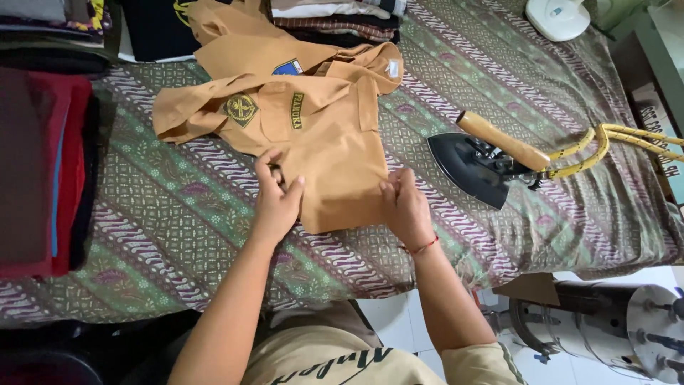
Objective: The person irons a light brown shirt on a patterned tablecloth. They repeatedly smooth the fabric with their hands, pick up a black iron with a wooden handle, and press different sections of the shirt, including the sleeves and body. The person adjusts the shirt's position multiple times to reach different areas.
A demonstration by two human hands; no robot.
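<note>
Tan shirt (324,135) pinched at both edges by left hand (276,199) and right hand (405,205).

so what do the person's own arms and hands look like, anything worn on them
Both forearms are bare, no sleeves reaching them and no gloves. The right hand has a thin red string bracelet at the wrist. The left hand shows no ring, watch or band.

One tan shirt (313,121), one iron (484,160), two hands (278,203).
</note>
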